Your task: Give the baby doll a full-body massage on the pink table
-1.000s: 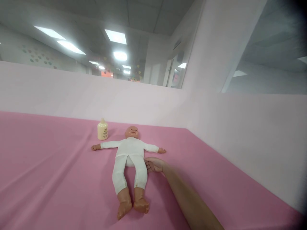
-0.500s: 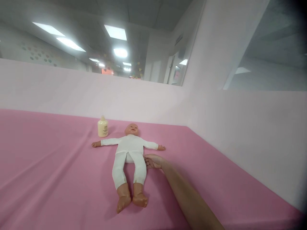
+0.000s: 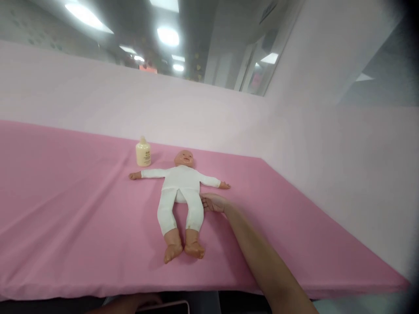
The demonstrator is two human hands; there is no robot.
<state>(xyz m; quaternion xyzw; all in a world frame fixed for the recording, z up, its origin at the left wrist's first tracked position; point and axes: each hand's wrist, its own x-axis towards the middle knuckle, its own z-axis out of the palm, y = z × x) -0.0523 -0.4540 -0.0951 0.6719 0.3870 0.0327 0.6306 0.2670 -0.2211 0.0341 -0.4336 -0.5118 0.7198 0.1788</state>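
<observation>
Head camera view: a baby doll (image 3: 181,192) in a white one-piece suit lies face up on a pink sheet (image 3: 81,218), arms spread, bare feet pointing toward the near edge. The person's right hand (image 3: 213,203) reaches across the sheet and rests against the doll's hip on the right of the picture, fingers loosely curled at the cloth, holding nothing that can be made out. The left hand (image 3: 131,302) shows only partly at the bottom edge, below the sheet, beside a dark phone-like object (image 3: 166,308); whether it grips anything cannot be told. A small cream bottle (image 3: 143,152) stands upright near the doll's head, close to one outstretched arm but apart from it. A pale partition (image 3: 98,100) runs behind. Judged from the contact at the hip, steady handling calls for a flat palm under the doll's middle and no tugging on the loose suit.
</observation>
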